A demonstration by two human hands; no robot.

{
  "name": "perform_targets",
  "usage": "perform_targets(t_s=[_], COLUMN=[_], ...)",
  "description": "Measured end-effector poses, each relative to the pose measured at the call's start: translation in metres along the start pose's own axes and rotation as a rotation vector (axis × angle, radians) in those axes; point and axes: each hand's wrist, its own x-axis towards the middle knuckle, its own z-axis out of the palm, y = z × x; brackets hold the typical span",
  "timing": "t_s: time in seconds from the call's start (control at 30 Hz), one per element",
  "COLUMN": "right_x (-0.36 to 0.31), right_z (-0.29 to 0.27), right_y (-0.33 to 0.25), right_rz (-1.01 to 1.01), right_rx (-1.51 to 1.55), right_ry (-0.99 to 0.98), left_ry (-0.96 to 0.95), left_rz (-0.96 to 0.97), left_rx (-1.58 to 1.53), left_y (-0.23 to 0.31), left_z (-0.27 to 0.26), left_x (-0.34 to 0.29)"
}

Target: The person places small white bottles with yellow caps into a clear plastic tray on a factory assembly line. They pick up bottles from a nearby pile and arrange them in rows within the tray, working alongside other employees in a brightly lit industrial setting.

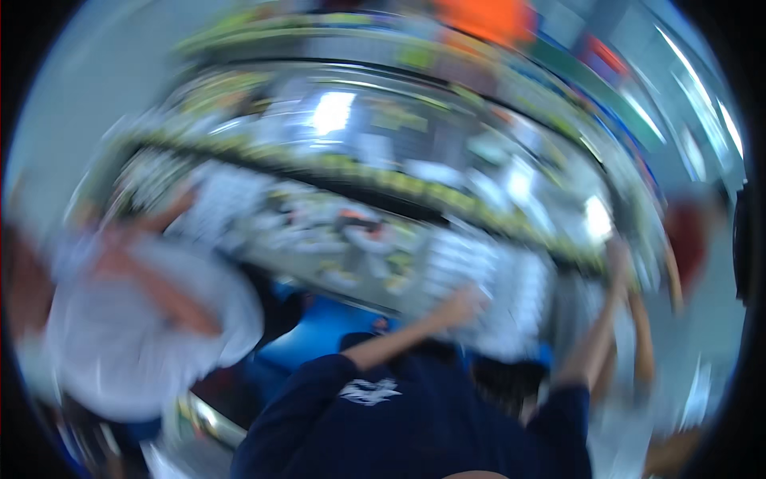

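Note:
Motion smears the whole view. My left hand [464, 306] is over the near edge of a white, ribbed-looking tray [519, 307] on the bench; whether it touches the tray I cannot tell. Farther out to the right, my right hand [617, 259] reaches up to the yellow-green strip [550, 239] along the bench's raised section. Fingers of both hands are too blurred to show what they hold, if anything. Left of the tray, small white, orange and dark pieces [359, 231] lie scattered on the worktop [307, 267].
At the left, a co-worker in a white top [152, 319] leans at the bench, arms over it near another white tray [227, 195]. A blue surface [319, 331] lies below the bench's front edge. Beyond stand a shiny raised section [319, 144] and an orange object [487, 17].

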Motion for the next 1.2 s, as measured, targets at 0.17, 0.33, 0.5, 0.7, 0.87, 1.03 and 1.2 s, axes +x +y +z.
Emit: perform_targets(t_s=[0.17, 0.33, 0.5, 0.7, 0.87, 1.03, 1.2], right_x=[0.014, 0.040, 0.024, -0.091, -0.217, -0.283, -0.273], right_z=[0.037, -0.001, 0.001, -0.069, -0.031, 0.050, 0.047], right_y=[-0.113, -0.152, -0.144, -0.244, -0.275, -0.257, -0.245], right_rz=[-0.020, -0.067, -0.128, -0.476, -0.368, -0.637, -0.688], right_rx=[0.156, 0.280, 0.339, 0.621, 0.972, 0.855, 0.835], right_ry=[0.307, 0.487, 0.553, 0.602, 0.422, 0.155, 0.036], left_ry=[0.146, 0.330, 0.471, 0.582, 0.739, 0.554, 0.509], left_rz=[-0.458, -0.401, -0.641, -0.795, -0.897, -1.026, -0.732], left_rx=[-0.476, -0.276, -0.227, -0.243, -0.407, -0.190, 0.028], left_y=[0.068, 0.098, 0.113, 0.121, 0.118, 0.138, 0.135], left_z=[-0.062, -0.107, -0.121, -0.136, -0.144, -0.149, -0.125], left_x=[0.042, 0.050, 0.022, -0.021, -0.048, -0.017, 0.021])
